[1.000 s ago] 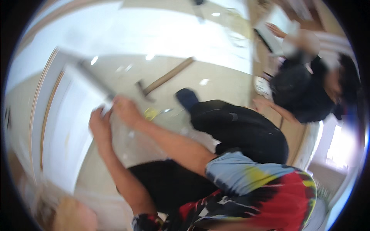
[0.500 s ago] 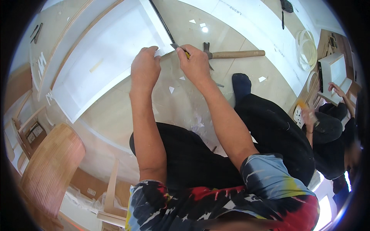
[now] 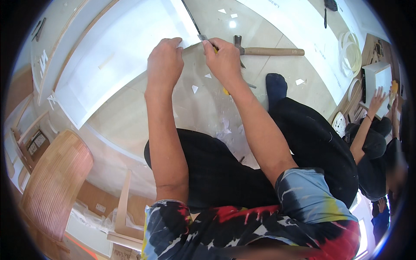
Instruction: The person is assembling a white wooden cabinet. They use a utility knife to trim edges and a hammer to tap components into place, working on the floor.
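Note:
A white shallow box-like panel (image 3: 125, 39) with raised edges lies on the floor at the upper left. My left hand (image 3: 165, 63) is closed on its near rim, thumb and fingers pinching close to the right corner. A utility knife (image 3: 216, 50) with a yellow part is gripped in my right hand (image 3: 224, 60). Its blade points toward that corner, beside a dark strip (image 3: 190, 15) along the panel's right edge. Whether the blade touches the panel I cannot tell. A hammer (image 3: 273, 51) with a wooden handle lies just right of my right hand.
Small white scraps (image 3: 195, 89) litter the tiled floor. Coiled pale edging strip (image 3: 349, 54) lies at the right, near a long white board (image 3: 299, 32). A curved wooden panel (image 3: 58, 182) stands at the lower left. At far right a co-worker's hand (image 3: 378, 100) is raised beside a yellow tool.
The view has tilted slightly, so the floor things sit higher. My hands keep their places at the panel's corner. The co-worker's hands have moved up and further right.

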Motion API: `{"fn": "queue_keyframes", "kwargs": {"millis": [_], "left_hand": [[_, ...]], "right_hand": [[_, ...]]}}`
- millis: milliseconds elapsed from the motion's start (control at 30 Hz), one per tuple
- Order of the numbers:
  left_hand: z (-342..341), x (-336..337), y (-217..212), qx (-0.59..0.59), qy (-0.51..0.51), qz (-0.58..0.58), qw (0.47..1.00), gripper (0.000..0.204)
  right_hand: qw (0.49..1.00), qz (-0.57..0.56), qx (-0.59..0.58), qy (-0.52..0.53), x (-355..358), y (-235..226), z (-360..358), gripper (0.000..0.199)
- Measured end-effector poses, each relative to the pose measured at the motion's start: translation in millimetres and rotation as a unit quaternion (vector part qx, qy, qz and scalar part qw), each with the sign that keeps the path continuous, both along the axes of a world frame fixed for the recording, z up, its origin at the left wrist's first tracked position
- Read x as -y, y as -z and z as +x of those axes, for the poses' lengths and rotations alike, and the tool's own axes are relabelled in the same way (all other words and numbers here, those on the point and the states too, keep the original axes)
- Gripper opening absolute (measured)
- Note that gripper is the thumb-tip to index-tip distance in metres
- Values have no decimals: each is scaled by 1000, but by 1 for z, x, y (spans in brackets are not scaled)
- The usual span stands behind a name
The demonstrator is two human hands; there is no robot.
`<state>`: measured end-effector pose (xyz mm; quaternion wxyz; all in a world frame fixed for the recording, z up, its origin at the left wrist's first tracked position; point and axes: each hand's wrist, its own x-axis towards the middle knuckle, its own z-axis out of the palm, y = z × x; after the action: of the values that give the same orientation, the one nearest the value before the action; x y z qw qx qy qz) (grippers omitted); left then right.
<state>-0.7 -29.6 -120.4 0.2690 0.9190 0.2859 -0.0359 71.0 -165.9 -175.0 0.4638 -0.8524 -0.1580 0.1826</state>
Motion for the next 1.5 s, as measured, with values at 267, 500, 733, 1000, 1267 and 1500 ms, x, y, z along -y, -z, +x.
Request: {"fn": "queue_keyframes", "kwargs": {"millis": [267,500,733,1000,1267,1500], "left_hand": [[-1,2,-6,-18,-35,-29,999,35],[5,8,4,-11,5,-6,1000,43],[5,7,9,-6,14,-8,1000,40],[8,-1,2,-1,-83,-123,989,37],[0,-1,4,3,-49,-157,986,38],[-1,4,6,2,-41,-151,988,45]], "right_hand": [[994,54,-94,28,-8,8,-9,26],[998,41,-34,19,-6,-12,-9,22],[954,103,-276,61,-7,-8,-4,21],[997,79,8,9,-5,-9,-21,16],[992,75,98,-26,-1,1,-32,19],[992,115,-47,-28,2,-9,-34,26]]}}
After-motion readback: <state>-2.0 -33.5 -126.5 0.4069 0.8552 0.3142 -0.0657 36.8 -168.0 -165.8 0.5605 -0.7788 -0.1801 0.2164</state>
